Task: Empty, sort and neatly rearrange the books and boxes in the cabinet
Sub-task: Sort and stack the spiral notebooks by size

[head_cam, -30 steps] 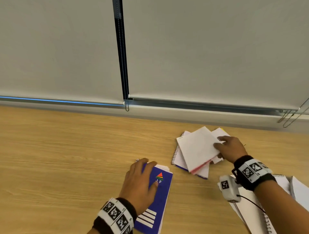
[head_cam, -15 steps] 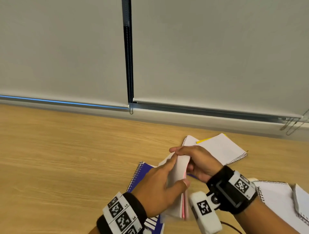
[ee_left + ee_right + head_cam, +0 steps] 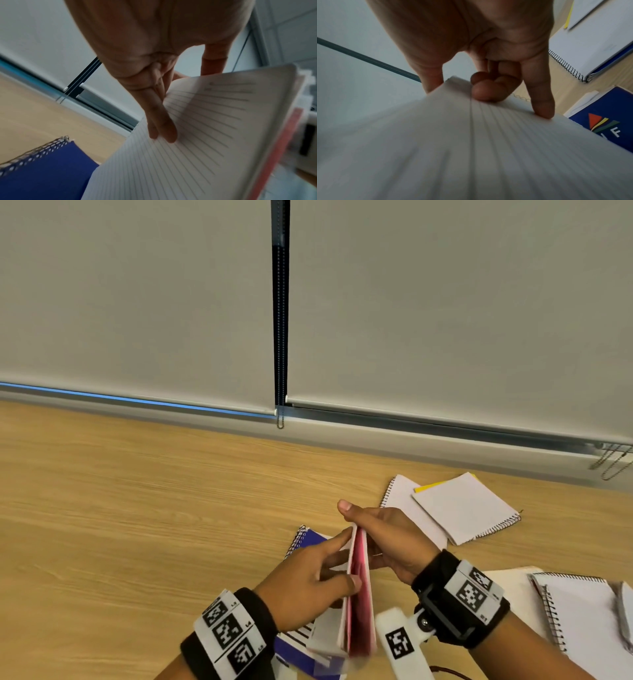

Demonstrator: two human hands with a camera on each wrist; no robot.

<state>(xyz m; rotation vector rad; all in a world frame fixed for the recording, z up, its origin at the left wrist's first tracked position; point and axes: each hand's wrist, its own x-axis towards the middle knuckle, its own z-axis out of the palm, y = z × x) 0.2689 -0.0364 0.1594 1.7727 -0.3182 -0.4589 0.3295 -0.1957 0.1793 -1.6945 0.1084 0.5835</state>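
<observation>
Red-edged notebook (image 3: 358, 594) held on edge between both hands, directly above the blue spiral notebook (image 3: 310, 539) on the wooden tabletop (image 3: 137, 508). Left hand (image 3: 305, 587): fingers straight, flat on the lined left page, thumb hooked at the near edge, so grasping the notebook. Right hand (image 3: 387, 539): thumb over the top edge, fingers curled on the far side, pinching it.

To do well, by judgement: close pages together, square the edges, lower flat onto the blue spiral notebook, spine aligned. Loose pages apt to fan or crease if released early.

Count: one held. One blue, beneath it. Beyond and right of the held notebook, two white spiral notebooks (image 3: 462, 511) overlapping, a yellow edge under the upper one. Near right of it, at least two more spiral notebooks (image 3: 579, 611), partly cut off. No boxes or cabinet in view.
</observation>
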